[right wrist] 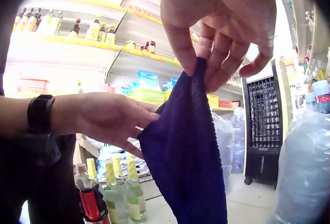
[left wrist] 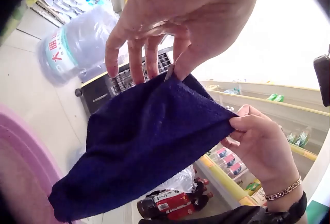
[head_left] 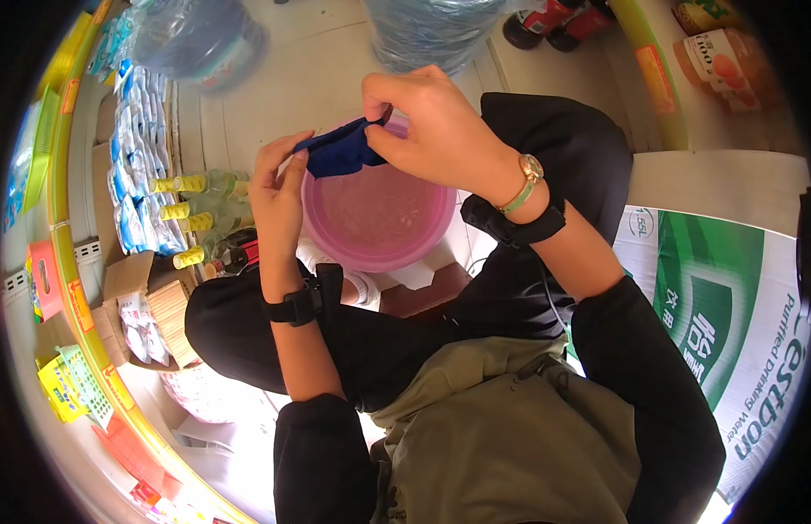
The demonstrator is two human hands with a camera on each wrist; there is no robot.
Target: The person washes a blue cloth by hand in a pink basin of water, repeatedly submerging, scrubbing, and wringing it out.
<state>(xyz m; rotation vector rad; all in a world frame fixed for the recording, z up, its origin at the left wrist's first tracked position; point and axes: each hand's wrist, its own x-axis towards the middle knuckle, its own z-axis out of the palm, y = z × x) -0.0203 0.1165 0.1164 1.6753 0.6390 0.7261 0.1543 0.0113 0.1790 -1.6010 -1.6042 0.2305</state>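
A dark blue cloth (head_left: pixel 340 153) with a fuzzy weave is stretched between both hands above the pink basin (head_left: pixel 379 263). My left hand (head_left: pixel 277 205) pinches one upper corner between thumb and fingers. At the opposite corner, my right hand (head_left: pixel 436 127) pinches the edge between thumb and index finger. In the left wrist view the cloth (left wrist: pixel 144 146) hangs down in a doubled fold, its lower end overlapping the basin (left wrist: pixel 31 157). The right wrist view shows the cloth (right wrist: pixel 185 141) drooping from the right fingertips (right wrist: pixel 192 64). Cloudy liquid lies in the basin.
Glass bottles with yellow caps (head_left: pixel 192 183) and an open carton (head_left: pixel 144 323) stand left of the basin. Large plastic-wrapped water jugs (head_left: pixel 436 31) are beyond it. A green-and-white water carton (head_left: pixel 728 297) is at the right. Shelves (right wrist: pixel 62 43) line the room.
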